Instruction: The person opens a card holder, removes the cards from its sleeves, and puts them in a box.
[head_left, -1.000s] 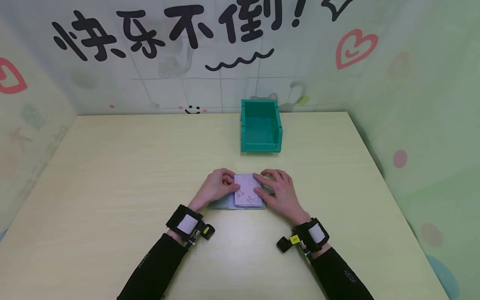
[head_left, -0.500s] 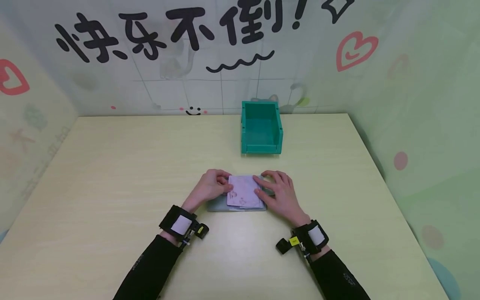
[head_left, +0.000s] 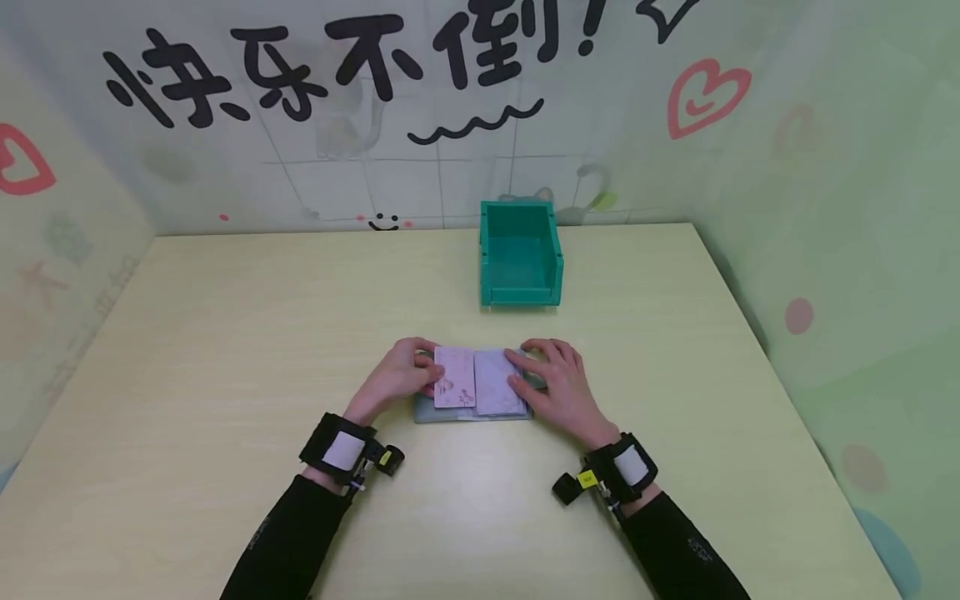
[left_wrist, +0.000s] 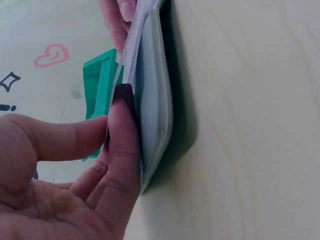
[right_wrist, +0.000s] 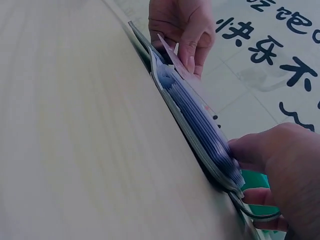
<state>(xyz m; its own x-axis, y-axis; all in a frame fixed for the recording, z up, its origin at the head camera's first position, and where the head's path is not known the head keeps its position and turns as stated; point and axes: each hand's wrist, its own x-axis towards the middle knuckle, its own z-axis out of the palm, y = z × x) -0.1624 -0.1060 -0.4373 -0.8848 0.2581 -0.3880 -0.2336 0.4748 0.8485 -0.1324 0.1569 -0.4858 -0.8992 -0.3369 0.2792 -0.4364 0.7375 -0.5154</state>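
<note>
A small notebook with pale lilac pages and a grey-blue cover lies spread on the table. My left hand pinches the outer edge of a printed lilac page between thumb and fingers, and that page stands raised above the left cover in the left wrist view. On the other side, my right hand holds the right-hand stack of pages, thumb on their edge and other fingers about the cover's edge. A dark elastic loop sticks out beside those fingers in the right wrist view.
A green open-front bin stands at the table's far edge, beyond the notebook. The pale wooden table is bordered by printed walls at the back and sides. Each wrist carries a strapped camera.
My left hand has moved left, drawing the printed page over from the right-hand stack toward the left cover. A plainer lilac page now shows on the right. My right hand has stayed in place.
</note>
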